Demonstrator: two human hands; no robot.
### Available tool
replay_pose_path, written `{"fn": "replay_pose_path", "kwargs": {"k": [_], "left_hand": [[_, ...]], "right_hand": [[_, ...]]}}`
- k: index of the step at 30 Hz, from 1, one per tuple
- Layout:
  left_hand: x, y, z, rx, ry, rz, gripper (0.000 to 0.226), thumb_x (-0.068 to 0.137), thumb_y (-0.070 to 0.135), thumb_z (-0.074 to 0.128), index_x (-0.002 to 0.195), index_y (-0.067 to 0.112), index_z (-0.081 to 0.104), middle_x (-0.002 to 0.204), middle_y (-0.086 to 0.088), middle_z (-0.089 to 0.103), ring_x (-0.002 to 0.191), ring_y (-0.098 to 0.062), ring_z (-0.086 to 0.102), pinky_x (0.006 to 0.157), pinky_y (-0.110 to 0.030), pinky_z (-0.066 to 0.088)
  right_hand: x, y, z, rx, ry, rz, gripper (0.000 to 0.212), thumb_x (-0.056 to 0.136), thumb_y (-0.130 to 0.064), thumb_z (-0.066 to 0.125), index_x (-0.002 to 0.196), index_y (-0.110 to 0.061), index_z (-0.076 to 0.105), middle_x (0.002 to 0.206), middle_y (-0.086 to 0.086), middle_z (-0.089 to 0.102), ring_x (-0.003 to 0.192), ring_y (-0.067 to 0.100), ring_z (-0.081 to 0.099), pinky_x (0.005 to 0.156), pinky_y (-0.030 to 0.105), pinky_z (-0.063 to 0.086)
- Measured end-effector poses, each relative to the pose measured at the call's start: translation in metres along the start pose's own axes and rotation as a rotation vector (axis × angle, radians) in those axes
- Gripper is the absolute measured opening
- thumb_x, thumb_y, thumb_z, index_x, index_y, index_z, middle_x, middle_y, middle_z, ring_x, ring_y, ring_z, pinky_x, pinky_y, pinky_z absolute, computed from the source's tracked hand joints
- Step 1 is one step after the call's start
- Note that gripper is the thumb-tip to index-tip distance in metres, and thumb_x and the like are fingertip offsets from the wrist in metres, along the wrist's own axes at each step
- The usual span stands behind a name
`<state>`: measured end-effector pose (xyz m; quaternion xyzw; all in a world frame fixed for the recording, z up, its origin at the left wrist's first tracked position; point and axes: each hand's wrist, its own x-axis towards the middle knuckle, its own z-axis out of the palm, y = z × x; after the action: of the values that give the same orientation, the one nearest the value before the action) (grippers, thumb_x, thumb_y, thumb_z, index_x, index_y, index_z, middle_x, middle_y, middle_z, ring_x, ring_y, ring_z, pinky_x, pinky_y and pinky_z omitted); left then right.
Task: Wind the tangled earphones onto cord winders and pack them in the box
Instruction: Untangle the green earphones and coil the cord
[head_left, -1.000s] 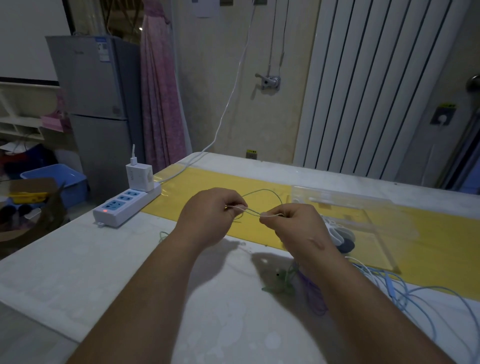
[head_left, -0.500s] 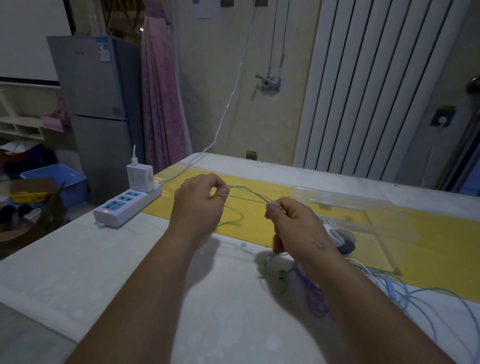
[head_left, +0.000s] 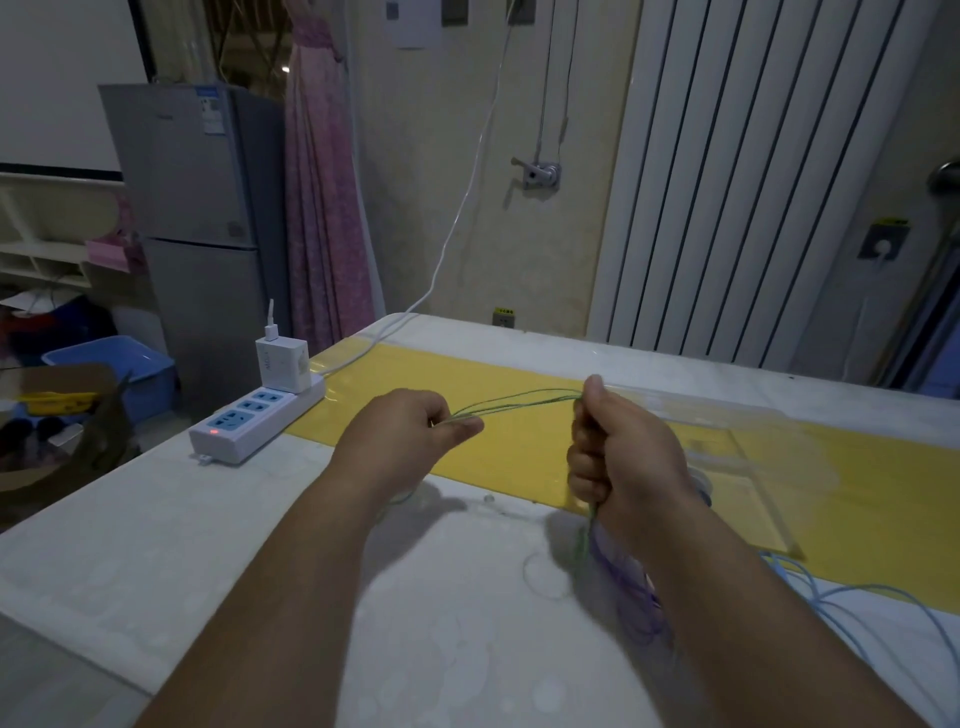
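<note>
- The left hand pinches several strands of the green cord between thumb and forefinger, its other fingers curled under.
- The right hand is closed in a fist round the same cord, thumb on top. The strands run nearly taut between the two hands, above the table.
- Below the right fist the green cord hangs down to the table, next to a heap of purple cord. Whether the two are knotted together there cannot be told.
- A blue cord lies loose farther right, near the table's edge.
- The clear box sits just beyond the right hand on the yellow mat. No winder can be made out.
- A power strip lies well to the left.
- Risks, as a judgement:
  - Pulling harder on the taut strands could tighten any hidden knot, or strain the thin wire at the earbuds.
  - The hanging end could drag the purple heap along and tangle the two worse.
  - Bunched strands may slip from the left pinch and spring back into loops.
  - A wide sweep of the right arm could knock the light box or push the blue cord off the edge.
</note>
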<state>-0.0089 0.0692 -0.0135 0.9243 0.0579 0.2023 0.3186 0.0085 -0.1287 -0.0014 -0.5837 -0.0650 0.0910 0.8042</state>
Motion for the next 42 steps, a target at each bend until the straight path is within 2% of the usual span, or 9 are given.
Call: {"fn": "replay_pose_path", "kwargs": {"k": [4,10,14,16,20,26,32,36,42], "left_hand": [[-0.005,-0.001,-0.002,0.042,-0.111,0.049,0.048,0.082,0.049,0.066,0.060,0.015,0.040,0.054,0.004,0.040,0.054,-0.016,0.038,0.055,-0.032,0.028],[0.002,0.002,-0.001,-0.570,-0.135,0.035,0.021,0.080,0.008,0.045,0.060,0.013,0.040,0.052,0.009,0.034,0.050,-0.011,0.028,0.053,-0.029,0.022],[-0.001,0.002,0.002,-0.490,-0.077,0.067,0.022,0.081,0.024,0.045,0.061,0.016,0.046,0.064,-0.004,0.044,0.060,-0.018,0.038,0.062,-0.036,0.032],[0.000,0.000,0.003,-0.365,-0.056,0.123,0.026,0.089,0.022,0.052,0.065,0.026,0.060,0.078,0.003,0.056,0.075,-0.015,0.051,0.071,-0.032,0.039],[0.003,-0.002,0.000,-0.128,0.014,0.198,0.020,0.087,0.030,0.056,0.074,0.041,0.067,0.090,0.015,0.058,0.097,-0.014,0.049,0.085,-0.034,0.036],[-0.002,0.005,-0.001,-0.347,0.009,0.064,0.016,0.087,0.009,0.066,0.081,0.021,0.075,0.079,0.004,0.071,0.067,-0.001,0.061,0.064,-0.016,0.049],[-0.005,0.009,-0.005,-0.740,-0.036,-0.057,0.009,0.085,-0.007,0.064,0.083,-0.001,0.070,0.066,-0.014,0.061,0.054,-0.017,0.059,0.053,-0.029,0.055],[-0.004,0.008,-0.007,-0.768,-0.060,-0.063,0.008,0.082,-0.005,0.068,0.081,0.003,0.069,0.066,-0.011,0.066,0.049,-0.016,0.051,0.045,-0.024,0.044],[-0.004,0.012,-0.006,-0.818,-0.062,-0.041,0.012,0.078,-0.001,0.072,0.075,0.010,0.070,0.073,-0.020,0.067,0.043,-0.013,0.035,0.040,-0.017,0.028]], "right_hand": [[0.004,-0.002,-0.005,0.194,0.115,-0.036,0.040,0.103,-0.036,0.041,0.066,-0.020,0.039,0.048,-0.006,0.021,0.038,0.008,0.013,0.037,0.017,0.011],[0.003,0.007,0.001,0.085,0.078,-0.021,0.023,0.088,-0.011,0.039,0.066,-0.020,0.037,0.052,-0.004,0.023,0.047,0.011,0.012,0.043,0.023,0.009],[0.000,0.015,0.007,-0.143,0.086,-0.134,0.026,0.094,-0.008,0.040,0.070,-0.016,0.047,0.050,-0.005,0.030,0.043,0.009,0.020,0.044,0.021,0.016],[-0.001,0.020,0.008,-0.226,0.090,-0.157,0.028,0.097,-0.012,0.041,0.072,-0.016,0.052,0.052,-0.004,0.033,0.044,0.010,0.024,0.045,0.023,0.018],[-0.001,0.028,0.009,-0.336,0.082,-0.184,0.026,0.100,-0.021,0.042,0.078,-0.016,0.055,0.057,-0.001,0.038,0.051,0.012,0.030,0.050,0.028,0.025],[0.001,0.026,0.010,-0.350,0.122,-0.133,0.032,0.096,-0.028,0.045,0.069,-0.020,0.058,0.050,-0.009,0.037,0.048,0.012,0.030,0.049,0.028,0.025],[-0.001,0.022,0.013,-0.236,0.149,-0.117,0.029,0.086,-0.006,0.040,0.060,-0.018,0.047,0.051,-0.005,0.035,0.048,0.015,0.026,0.047,0.028,0.024],[-0.001,0.026,0.010,-0.390,0.115,-0.154,0.026,0.098,-0.020,0.042,0.079,-0.014,0.059,0.058,-0.001,0.043,0.051,0.015,0.037,0.046,0.028,0.035],[0.002,0.031,0.012,-0.426,0.050,-0.113,0.025,0.097,-0.022,0.047,0.081,-0.018,0.067,0.061,-0.004,0.046,0.056,0.013,0.038,0.054,0.029,0.033]]}}
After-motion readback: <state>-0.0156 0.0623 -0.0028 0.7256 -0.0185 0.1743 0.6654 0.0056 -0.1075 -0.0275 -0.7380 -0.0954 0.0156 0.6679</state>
